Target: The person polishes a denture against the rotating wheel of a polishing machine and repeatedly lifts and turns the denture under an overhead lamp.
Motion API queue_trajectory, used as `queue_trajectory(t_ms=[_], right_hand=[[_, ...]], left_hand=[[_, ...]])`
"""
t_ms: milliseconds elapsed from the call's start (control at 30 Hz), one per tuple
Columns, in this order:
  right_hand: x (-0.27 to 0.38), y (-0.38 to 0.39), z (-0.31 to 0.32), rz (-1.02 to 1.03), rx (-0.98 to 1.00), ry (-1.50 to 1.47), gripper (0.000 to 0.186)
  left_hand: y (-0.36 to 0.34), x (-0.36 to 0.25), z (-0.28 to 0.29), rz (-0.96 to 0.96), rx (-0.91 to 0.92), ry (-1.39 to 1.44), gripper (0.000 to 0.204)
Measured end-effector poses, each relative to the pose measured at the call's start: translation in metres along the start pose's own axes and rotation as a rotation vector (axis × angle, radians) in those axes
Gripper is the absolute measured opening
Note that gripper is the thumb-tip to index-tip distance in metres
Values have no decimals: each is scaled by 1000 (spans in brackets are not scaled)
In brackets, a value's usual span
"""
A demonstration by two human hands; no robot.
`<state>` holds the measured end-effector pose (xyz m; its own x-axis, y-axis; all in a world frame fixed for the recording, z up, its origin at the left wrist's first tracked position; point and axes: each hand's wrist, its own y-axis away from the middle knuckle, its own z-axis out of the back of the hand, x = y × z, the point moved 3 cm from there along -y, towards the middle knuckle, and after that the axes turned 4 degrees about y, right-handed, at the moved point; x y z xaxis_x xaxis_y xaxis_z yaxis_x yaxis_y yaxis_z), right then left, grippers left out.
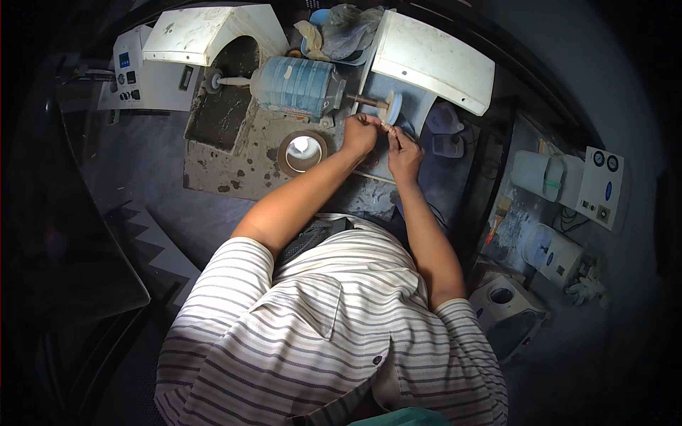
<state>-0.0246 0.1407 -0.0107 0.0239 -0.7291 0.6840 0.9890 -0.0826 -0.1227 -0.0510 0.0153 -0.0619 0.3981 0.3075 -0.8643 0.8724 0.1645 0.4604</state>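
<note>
My left hand (361,135) and my right hand (405,155) meet in front of the right end of a blue bench motor (291,84). Between their closed fingertips is a small pale piece (387,127), too small and too covered to name. Just beyond the fingertips stands a pale round polishing wheel (394,108) on the motor's shaft. Whether the piece touches the wheel I cannot tell. A white hood (433,62) rises over the wheel and a pale tray.
A brown ring (281,153) with something white inside lies left of my hands. Farther left, another white hood (213,32) covers a muddy basin (220,124) with a second wheel (213,81). Plastic jugs (445,119) stand at right, past them a brush (499,214) and white machines (558,255).
</note>
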Motion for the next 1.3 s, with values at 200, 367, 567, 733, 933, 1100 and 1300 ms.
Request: queue_trajectory(t_ms=[200, 367, 567, 733, 933, 1100, 1300], right_hand=[[-1, -14, 3, 76, 89, 80, 19], [3, -20, 1, 100, 236, 249, 17], [-16, -21, -10, -447, 437, -525, 16], [-9, -24, -4, -425, 466, -424, 16], [-5, -30, -3, -160, 505, -103, 17], [-9, -31, -5, -166, 463, -118, 17], [-11, -36, -11, -177, 455, 30, 10]], left_hand=[[9, -10, -2, 125, -18, 97, 8], [9, -4, 4, 205, -37, 134, 8], [14, -16, -4, 75, 17, 92, 7], [11, -5, -4, 149, -19, 200, 8], [7, 7, 0, 253, -6, 339, 7], [6, 14, -5, 314, 23, 413, 11], [3, 11, -3, 294, 61, 366, 10]])
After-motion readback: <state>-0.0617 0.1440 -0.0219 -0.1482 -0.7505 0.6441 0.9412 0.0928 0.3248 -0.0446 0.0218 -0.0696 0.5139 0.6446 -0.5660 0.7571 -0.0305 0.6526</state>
